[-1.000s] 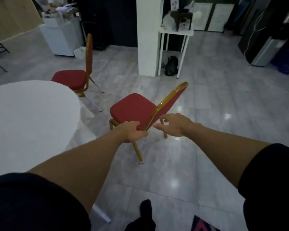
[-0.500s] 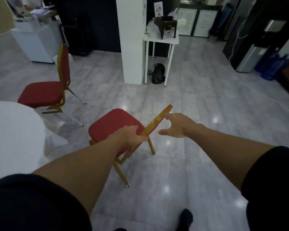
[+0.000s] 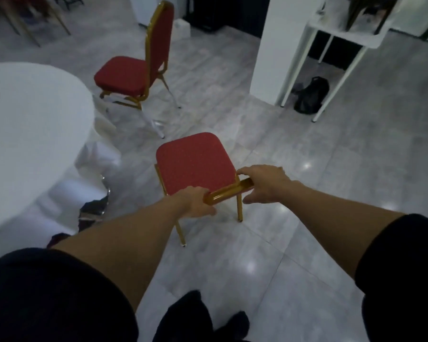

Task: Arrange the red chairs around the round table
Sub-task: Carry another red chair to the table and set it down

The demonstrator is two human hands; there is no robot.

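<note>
A red chair (image 3: 193, 161) with a gold frame stands on the floor right in front of me, seat facing away. My left hand (image 3: 195, 202) grips the left end of its gold backrest top. At the right end of the backrest top, my right hand (image 3: 265, 182) curls around the rail. A second red chair (image 3: 124, 75) stands farther back, beside the round white table (image 3: 22, 119) at the left. The table's white cloth hangs down to the floor.
A white pillar (image 3: 272, 45) and a white side table (image 3: 341, 38) stand at the back right, with a black bag (image 3: 311, 95) on the floor beneath. More chair legs (image 3: 30, 23) show at the far back left. My feet are at the bottom edge.
The near chair has turned so its back faces me and stands upright. My right hand has closed around the backrest's right end. My view has swung left, towards the table.
</note>
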